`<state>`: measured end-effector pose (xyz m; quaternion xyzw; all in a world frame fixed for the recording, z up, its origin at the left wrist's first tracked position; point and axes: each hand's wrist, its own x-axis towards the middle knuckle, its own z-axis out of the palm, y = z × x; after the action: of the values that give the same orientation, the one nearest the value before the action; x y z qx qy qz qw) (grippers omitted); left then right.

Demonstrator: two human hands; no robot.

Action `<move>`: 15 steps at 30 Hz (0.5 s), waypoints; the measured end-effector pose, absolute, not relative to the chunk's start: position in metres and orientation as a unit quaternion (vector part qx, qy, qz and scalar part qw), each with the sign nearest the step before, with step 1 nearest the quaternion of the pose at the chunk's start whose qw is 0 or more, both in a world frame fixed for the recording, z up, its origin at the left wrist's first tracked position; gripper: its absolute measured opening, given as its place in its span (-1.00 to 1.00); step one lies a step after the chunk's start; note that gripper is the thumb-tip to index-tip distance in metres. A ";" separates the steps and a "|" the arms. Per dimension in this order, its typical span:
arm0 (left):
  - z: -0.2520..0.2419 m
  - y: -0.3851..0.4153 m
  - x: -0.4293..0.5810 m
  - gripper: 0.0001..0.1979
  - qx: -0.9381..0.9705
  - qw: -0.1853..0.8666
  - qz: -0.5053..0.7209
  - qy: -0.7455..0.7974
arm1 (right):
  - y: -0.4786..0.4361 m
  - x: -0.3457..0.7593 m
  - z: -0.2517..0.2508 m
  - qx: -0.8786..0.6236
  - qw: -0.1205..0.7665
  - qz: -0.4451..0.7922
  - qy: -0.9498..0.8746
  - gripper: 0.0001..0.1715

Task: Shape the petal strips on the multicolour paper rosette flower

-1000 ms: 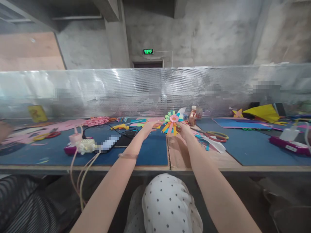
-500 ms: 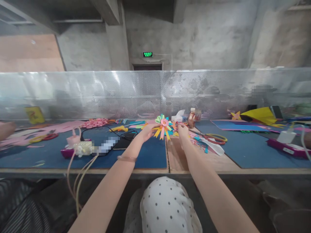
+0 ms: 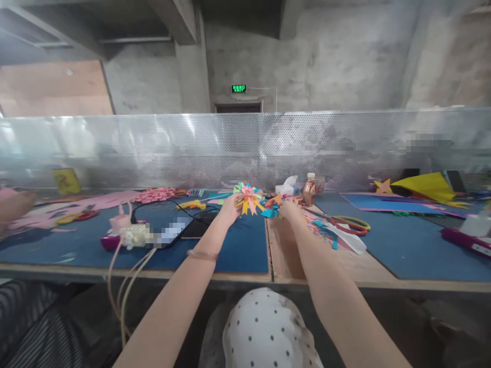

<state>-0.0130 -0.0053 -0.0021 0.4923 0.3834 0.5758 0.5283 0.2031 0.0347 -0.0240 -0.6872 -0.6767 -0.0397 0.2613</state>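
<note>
My left hand [image 3: 231,208] is closed on a paper flower [image 3: 252,198] with a pink centre and yellow, orange, green and blue strips. The flower is held up above the table, its strips spread outward. To its right, my right hand [image 3: 290,208] reaches into a pile of coloured paper pieces [image 3: 272,211], palm down. Its fingers look curled, and whatever is between them is hidden. Right beside this hand lie scissors [image 3: 351,226] with red and yellow handles, over cut paper strips [image 3: 326,234] and a white sheet [image 3: 355,240].
Behind the hands stand a brown bottle [image 3: 309,190] and a tissue pack [image 3: 287,187]. Leftward are a yellow glue gun [image 3: 192,204], a phone [image 3: 175,230], a power strip [image 3: 111,241] with cables and pink paper flowers [image 3: 155,194]. Another person's hand [image 3: 15,207] shows far left.
My right hand has moved from beside the flower down onto the coloured paper pile. The flower in my left hand has tilted and shifted slightly left. The view has turned a little left.
</note>
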 end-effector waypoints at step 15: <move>-0.003 -0.010 -0.013 -0.73 0.457 0.564 0.586 0.359 | 0.059 0.202 -0.036 -0.690 0.190 -0.057 -0.696 -0.63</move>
<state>-0.0135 -0.0102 -0.0030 0.4573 0.3593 0.5865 0.5638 0.2016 0.0585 -0.0364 -0.6897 -0.6963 -0.0574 0.1903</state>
